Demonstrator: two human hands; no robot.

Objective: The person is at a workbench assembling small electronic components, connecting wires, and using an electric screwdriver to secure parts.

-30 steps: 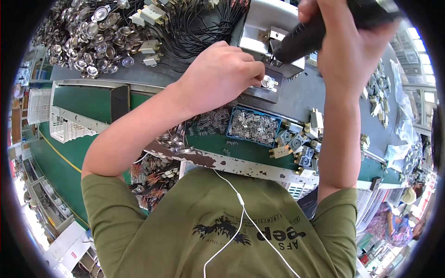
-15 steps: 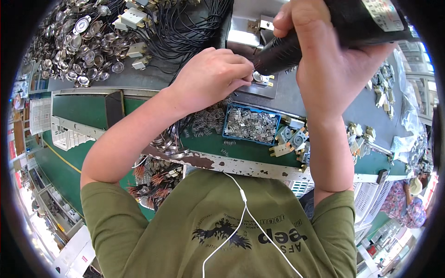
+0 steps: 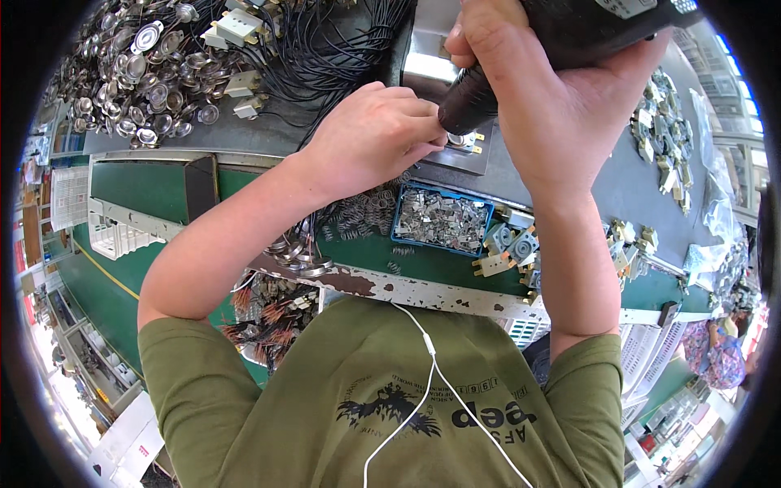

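My right hand (image 3: 549, 106) is wrapped round a black electric screwdriver (image 3: 569, 32), a thick-bodied tool with a dark tapered nose. Its nose points down and left, right beside the fingertips of my left hand (image 3: 378, 130). Those fingers are pinched together at the near side of a metal fixture block (image 3: 455, 159); what they grip, if anything, is hidden. On the block sits a small round metal part with brass terminals (image 3: 464, 140), partly covered by the tool's nose. The tool's tip and its contact point do not show.
Below the block lies a blue tray (image 3: 443, 242) of small metal clips, with loose springs (image 3: 362, 215) to its left. Switch-like parts (image 3: 512, 244) lie to its right. Round metal discs (image 3: 154, 89) and black wires (image 3: 333, 49) are heaped at far left. More assembled parts (image 3: 667, 138) lie at right.
The screwdriver and my right hand have shifted left, and the nose sits closer over the round part. My left hand has stayed nearly in place, still pinched.
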